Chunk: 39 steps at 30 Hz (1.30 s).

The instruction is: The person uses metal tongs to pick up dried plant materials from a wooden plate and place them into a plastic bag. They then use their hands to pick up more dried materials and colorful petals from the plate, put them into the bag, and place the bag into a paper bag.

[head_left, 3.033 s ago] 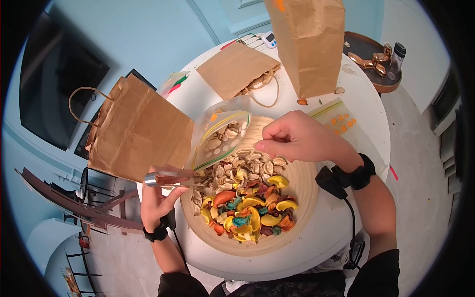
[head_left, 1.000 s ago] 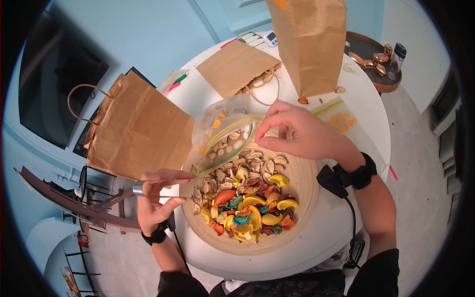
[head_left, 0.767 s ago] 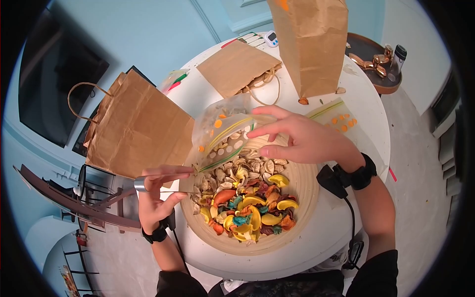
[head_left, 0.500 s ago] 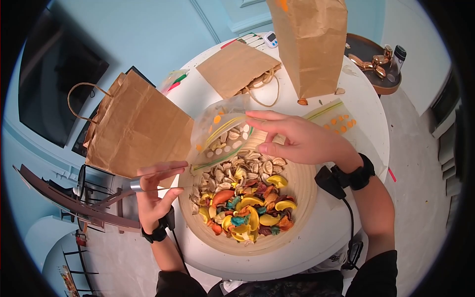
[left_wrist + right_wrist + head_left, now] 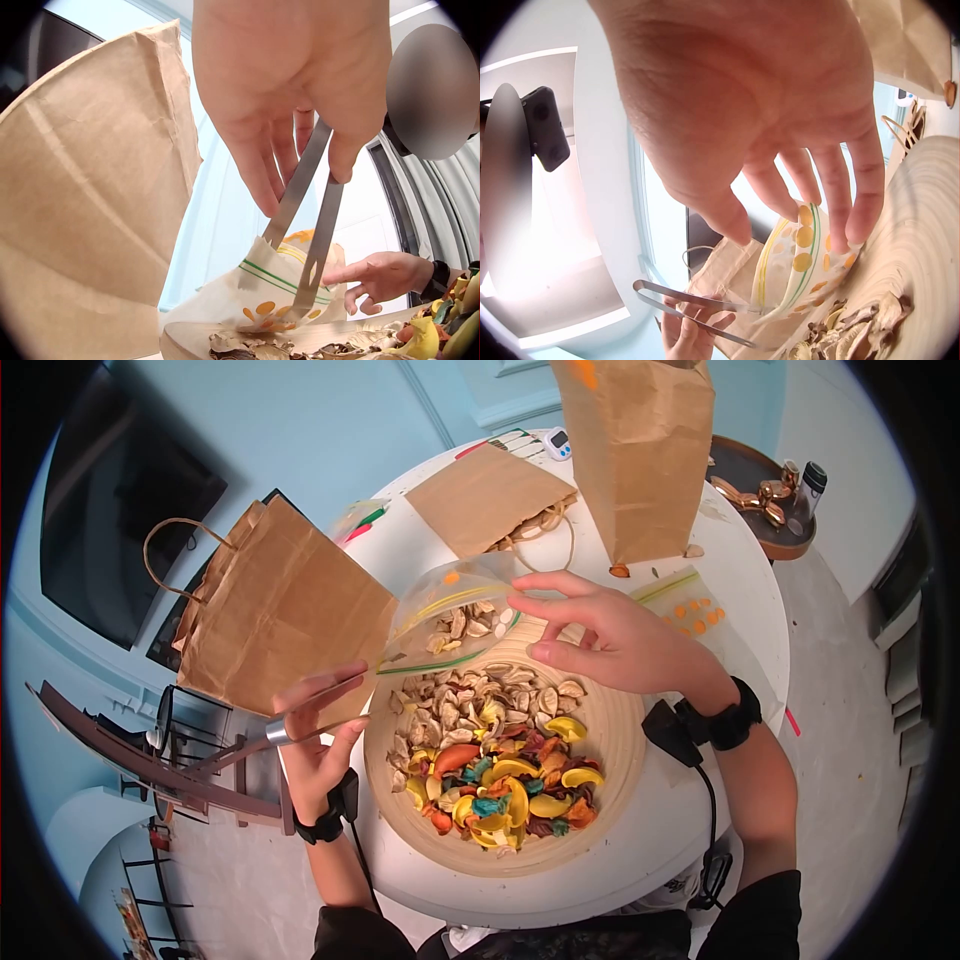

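My left hand [image 5: 318, 745] holds metal tongs [image 5: 277, 733] between fingers and thumb, their arms spread. In the left wrist view the tongs [image 5: 324, 225] straddle the near side of a clear zip bag [image 5: 251, 281]; exact contact is unclear. My right hand [image 5: 625, 645] touches the right end of the bag's mouth with extended fingers, thumb apart. Beige dried pieces lie inside the bag [image 5: 425, 595], which rests at the back of a round wooden tray [image 5: 622, 760]. On the tray are beige dried petals [image 5: 450, 710] and, nearer me, coloured ones [image 5: 515, 800].
A paper bag [image 5: 290, 610] stands left, another [image 5: 645, 470] at the back right, and a flat one [image 5: 490, 495] between them. A second zip bag [image 5: 715, 635] lies right of the tray on the white table [image 5: 400, 875]. A timer [image 5: 558, 444] sits behind.
My right hand's fingers have straightened onto the bag's edge. The bag's mouth gapes wider, its lower edge raised. My left hand has drawn the tongs back from the petals, up beside the bag.
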Available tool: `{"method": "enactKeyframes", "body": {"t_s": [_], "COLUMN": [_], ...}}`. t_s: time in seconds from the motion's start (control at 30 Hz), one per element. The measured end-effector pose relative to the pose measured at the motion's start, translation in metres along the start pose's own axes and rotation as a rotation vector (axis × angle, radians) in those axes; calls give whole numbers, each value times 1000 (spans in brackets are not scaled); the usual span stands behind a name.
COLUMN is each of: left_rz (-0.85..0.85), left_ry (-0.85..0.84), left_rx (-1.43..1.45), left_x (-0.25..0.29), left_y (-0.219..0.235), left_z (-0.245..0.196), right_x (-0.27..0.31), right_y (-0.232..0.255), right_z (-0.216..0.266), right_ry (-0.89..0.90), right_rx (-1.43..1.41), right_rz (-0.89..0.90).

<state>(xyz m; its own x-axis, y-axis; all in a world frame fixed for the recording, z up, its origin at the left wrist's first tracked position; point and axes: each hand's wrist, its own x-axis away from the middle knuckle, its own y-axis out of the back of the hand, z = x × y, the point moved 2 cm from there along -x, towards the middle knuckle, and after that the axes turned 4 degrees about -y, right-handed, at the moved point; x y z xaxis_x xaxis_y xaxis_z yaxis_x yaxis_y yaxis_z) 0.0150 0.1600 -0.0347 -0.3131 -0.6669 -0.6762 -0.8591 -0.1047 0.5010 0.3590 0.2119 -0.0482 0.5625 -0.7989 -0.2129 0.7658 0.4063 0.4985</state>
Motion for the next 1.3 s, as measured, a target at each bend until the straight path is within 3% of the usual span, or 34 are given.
{"method": "enactKeyframes", "body": {"t_s": [0.17,0.63,0.93,1.07,1.3], "left_rz": [67,-267,-140,25,47], "left_ry": [16,-103,26,163,203], "left_rx": [6,237,108,92,223], "left_x": [1,8,12,9,5], "left_y": [2,31,32,29,19], "left_z": [1,8,27,33,42], "right_x": [-1,0,1,1,1], "right_y": [0,0,2,2,3], "right_z": [0,1,2,2,0], "right_ry": [2,-40,-64,-67,-14], "right_rx": [33,-88,-84,-80,-68], "right_rz": [22,-43,-73,-72,-75]}}
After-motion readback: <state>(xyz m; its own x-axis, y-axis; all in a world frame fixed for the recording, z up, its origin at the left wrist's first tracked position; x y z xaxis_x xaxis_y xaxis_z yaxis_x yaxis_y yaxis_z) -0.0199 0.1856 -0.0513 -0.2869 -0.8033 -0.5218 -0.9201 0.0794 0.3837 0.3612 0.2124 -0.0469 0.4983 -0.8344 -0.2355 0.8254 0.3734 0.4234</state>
